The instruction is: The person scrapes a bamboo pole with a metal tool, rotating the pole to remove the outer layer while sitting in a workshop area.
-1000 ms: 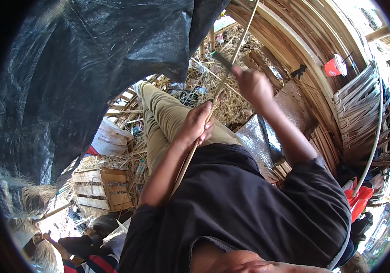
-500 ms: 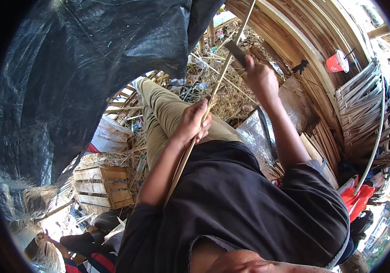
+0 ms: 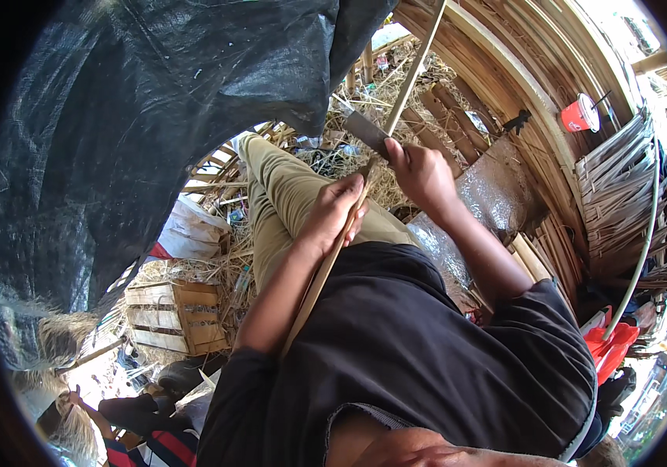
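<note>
A long, thin bamboo strip (image 3: 410, 84) runs from the top of the view down past my lap to my left forearm. My left hand (image 3: 336, 212) is closed around it just above my waist, the thumb lying along it. My right hand (image 3: 425, 177) grips a knife (image 3: 367, 131) with a broad, dark, flat blade. The blade crosses the strip a short way above my left hand. The knife's handle is hidden in my fist. Some frayed fibres show on the strip between the two hands.
Straw and litter (image 3: 403, 175) cover the ground. A black tarp (image 3: 170, 101) hangs at left, with a wooden crate (image 3: 174, 319) below it. Stacked wood strips (image 3: 532, 78) curve along the right, near a red cup (image 3: 580, 114). Another person's arm (image 3: 92, 412) shows at lower left.
My right hand has drawn the knife down along the strip, towards my left hand and my body. The left hand has kept its hold at nearly the same place.
</note>
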Demonstrator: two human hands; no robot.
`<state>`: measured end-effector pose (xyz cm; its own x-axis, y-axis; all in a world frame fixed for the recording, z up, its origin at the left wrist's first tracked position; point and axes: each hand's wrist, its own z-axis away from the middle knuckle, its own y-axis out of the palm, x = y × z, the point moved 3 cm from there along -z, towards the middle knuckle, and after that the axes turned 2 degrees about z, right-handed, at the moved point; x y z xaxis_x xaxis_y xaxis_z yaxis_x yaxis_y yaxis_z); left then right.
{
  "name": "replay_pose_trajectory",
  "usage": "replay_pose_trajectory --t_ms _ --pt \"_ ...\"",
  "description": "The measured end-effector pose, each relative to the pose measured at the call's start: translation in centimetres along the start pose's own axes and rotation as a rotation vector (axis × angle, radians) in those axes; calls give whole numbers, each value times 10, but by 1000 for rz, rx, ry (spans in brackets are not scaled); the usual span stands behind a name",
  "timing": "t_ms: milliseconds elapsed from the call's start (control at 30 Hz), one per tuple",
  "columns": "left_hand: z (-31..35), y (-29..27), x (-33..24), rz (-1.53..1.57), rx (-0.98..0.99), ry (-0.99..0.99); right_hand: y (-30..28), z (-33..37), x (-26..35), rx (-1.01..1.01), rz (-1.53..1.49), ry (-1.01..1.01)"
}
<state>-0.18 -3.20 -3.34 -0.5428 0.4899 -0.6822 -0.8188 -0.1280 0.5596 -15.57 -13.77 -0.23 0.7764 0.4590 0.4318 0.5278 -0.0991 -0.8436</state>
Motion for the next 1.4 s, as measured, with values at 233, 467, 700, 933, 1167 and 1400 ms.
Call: replay_pose_trajectory --t_ms 233,467,700,933,1167,1400 --pt "4 -2 -1 63 12 27 -2 -6 2 225 254 98" --pt "3 -9 0 37 -19 56 -16 -31 -18 212 202 346" --pt "5 -7 -3 -175 -99 122 -19 -33 -22 299 109 265" --pt "4 -6 -5 -272 -127 155 -10 -21 -3 411 111 158" --pt "6 -5 -10 -309 -140 155 -5 -12 17 306 37 79" --pt "7 -8 -13 -297 -142 158 -1 -26 24 426 112 159"
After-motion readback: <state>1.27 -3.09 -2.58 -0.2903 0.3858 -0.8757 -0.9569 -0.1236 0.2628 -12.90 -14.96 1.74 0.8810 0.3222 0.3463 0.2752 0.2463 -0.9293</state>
